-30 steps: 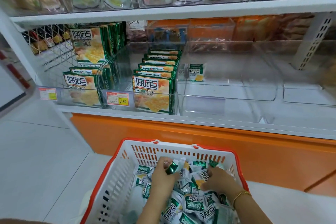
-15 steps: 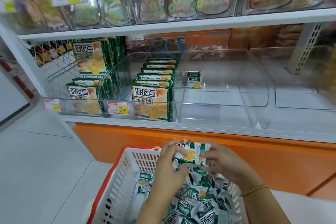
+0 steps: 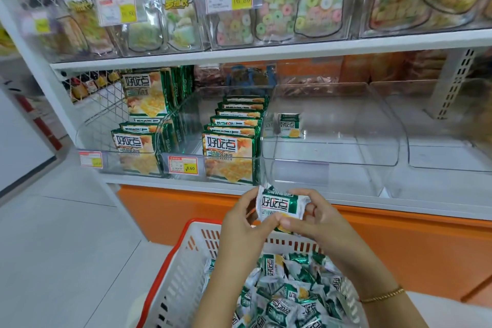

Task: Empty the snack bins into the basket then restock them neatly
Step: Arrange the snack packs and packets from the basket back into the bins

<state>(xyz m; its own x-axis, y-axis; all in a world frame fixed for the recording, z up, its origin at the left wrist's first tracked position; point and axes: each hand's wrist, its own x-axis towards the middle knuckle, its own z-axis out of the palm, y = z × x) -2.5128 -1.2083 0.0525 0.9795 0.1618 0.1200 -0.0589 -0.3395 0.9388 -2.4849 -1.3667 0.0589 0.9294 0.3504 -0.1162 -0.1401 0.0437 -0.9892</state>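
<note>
Both hands hold a small green and white snack packet (image 3: 279,206) upright above the basket, just below the shelf's front edge. My left hand (image 3: 243,224) grips its left side and my right hand (image 3: 316,218) its right side and bottom. The white basket with a red rim (image 3: 181,255) stands on the floor below, holding several loose packets (image 3: 287,298) of the same kind. On the shelf, a clear bin (image 3: 330,141) holds one small packet (image 3: 289,126) standing at its back left.
Left of that bin, two clear bins hold rows of larger green cracker packs (image 3: 229,157), (image 3: 135,149). Another clear bin (image 3: 450,157) sits at the right. The upper shelf (image 3: 266,48) carries bins of bagged candy. An orange base panel (image 3: 399,247) runs under the shelf.
Both hands rose out of the basket holding one packet, from among the loose packets up to the shelf edge. The view tilted upward.
</note>
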